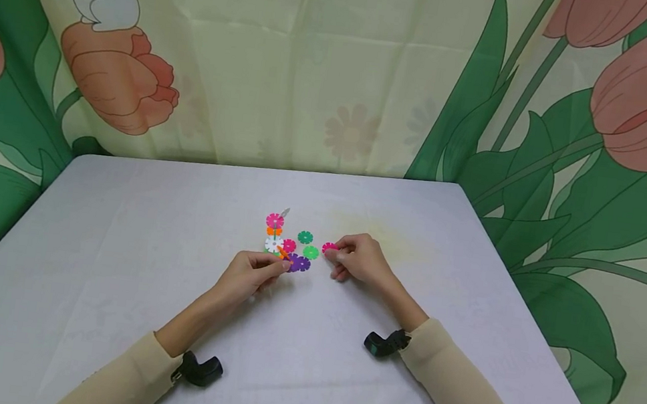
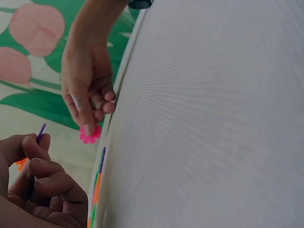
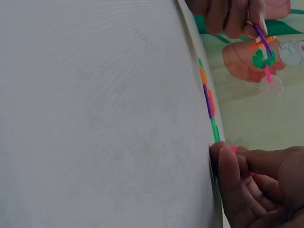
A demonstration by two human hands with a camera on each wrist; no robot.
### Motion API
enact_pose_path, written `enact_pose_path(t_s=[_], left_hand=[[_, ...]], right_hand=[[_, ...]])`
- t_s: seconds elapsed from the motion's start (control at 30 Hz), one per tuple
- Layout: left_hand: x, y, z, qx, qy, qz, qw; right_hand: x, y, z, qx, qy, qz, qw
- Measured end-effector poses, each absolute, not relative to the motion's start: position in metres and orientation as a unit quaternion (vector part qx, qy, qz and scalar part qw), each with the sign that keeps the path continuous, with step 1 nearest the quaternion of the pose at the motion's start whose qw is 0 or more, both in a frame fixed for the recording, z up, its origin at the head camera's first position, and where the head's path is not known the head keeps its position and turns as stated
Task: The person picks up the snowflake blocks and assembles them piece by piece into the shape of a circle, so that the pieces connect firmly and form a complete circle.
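Observation:
My left hand (image 1: 250, 274) pinches a purple notched plastic disc (image 3: 262, 40) by its edge. In the right wrist view, an orange disc (image 3: 266, 43), a green disc (image 3: 261, 60), a pink disc (image 3: 267, 73) and a clear disc (image 3: 271, 88) appear in a chain with it. My right hand (image 1: 362, 257) pinches a bright pink notched disc (image 2: 89, 136) between thumb and fingertips. Between the hands are a dark green disc (image 1: 305, 237) and a light green disc (image 1: 310, 252). Overlap in the head view hides how some of the discs join.
A white cloth covers the table (image 1: 302, 374). Behind its far edge hangs a printed curtain (image 1: 312, 93) with tulips and a rabbit. Each wrist carries a black camera, the left one (image 1: 200, 370) and the right one (image 1: 385, 344) both close above the cloth.

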State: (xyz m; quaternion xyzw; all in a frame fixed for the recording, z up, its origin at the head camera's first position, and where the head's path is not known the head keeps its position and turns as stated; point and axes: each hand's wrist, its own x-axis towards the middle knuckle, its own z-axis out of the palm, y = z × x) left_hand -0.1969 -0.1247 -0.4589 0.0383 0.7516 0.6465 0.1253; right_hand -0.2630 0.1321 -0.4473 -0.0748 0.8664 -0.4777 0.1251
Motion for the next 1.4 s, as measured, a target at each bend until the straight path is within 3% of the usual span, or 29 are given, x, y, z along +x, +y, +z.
enact_pose_path(t_s=[0.73, 1.4], left_hand=[[-0.195, -0.127, -0.456, 0.016, 0.752, 0.647, 0.126], [-0.195, -0.125, -0.455, 0.009, 0.74, 0.659, 0.137]], right_hand=[[-0.236, 0.123, -0.437, -0.227, 0.777, -0.554, 0.195], [-0.227, 0.119, -0.434, -0.286, 0.819, -0.489, 0.092]])
